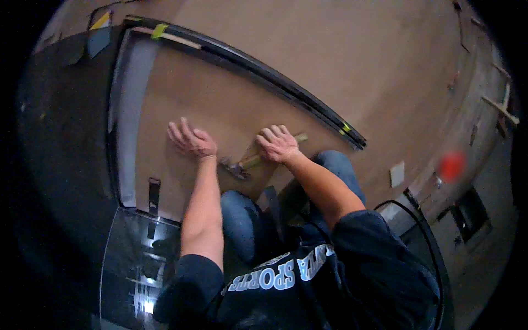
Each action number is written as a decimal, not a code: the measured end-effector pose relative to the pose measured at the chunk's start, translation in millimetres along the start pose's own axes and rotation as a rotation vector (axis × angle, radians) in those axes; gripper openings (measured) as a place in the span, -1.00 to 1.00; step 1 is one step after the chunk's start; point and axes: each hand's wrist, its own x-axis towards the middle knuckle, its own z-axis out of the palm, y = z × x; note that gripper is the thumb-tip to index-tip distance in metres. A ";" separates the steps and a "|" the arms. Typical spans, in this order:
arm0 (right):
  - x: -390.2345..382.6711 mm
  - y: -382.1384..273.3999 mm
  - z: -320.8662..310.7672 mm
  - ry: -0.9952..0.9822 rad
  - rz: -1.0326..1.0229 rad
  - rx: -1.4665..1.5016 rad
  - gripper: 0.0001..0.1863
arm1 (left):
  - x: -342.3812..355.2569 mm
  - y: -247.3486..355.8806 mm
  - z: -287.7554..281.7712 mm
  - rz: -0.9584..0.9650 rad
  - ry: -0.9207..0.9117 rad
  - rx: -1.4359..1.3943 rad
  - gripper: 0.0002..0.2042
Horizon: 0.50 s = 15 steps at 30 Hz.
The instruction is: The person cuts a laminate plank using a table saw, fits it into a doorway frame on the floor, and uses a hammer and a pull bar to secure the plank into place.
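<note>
My left hand (192,142) lies with its fingers spread on a brown board-like surface (203,82), holding nothing. To its right, my right hand (278,144) is closed over the wooden handle of a hammer (252,161). The hammer's metal head points left, low between my forearms, and the handle's end sticks out past my knuckles. Beyond both hands runs a long black rail (258,70), slanting from the far left down toward the right. Bits of yellow-green tape (159,31) wrap it near its ends.
My knees (335,165) rest close behind the hammer. A glossy black panel (124,264) sits at lower left, near a short dark strip (154,196). To the right are a white rectangular piece (397,174), a blurred red object (452,166) and a curved black cable (429,236).
</note>
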 end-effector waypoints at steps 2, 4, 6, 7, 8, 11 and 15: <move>0.1 -0.5 -5.2 0.001 0.008 0.034 -0.52 | -4.3 -4.9 5.1 0.028 0.021 0.008 -0.51; 3.3 0.6 -6.4 0.040 0.006 0.029 -0.55 | -3.6 -10.4 12.4 0.074 0.079 -0.038 -0.49; 2.1 -4.4 -6.4 0.103 0.004 -0.005 -0.58 | -3.9 -13.3 14.8 0.082 0.084 -0.001 -0.48; 2.3 -6.9 -9.2 0.090 0.012 0.003 -0.58 | -4.4 -15.3 12.7 0.084 0.086 0.023 -0.47; 3.6 -11.2 -18.5 0.078 0.021 0.015 -0.58 | -6.1 -19.9 10.2 0.008 -0.031 0.142 -0.41; 4.3 -9.9 -37.1 0.008 0.031 0.077 -0.56 | 3.4 -66.1 -13.8 0.131 -0.310 -0.027 -0.43; -23.7 9.9 -62.5 -0.135 0.414 0.568 -0.52 | -17.3 -90.6 -112.9 -0.396 -0.894 -0.618 -0.55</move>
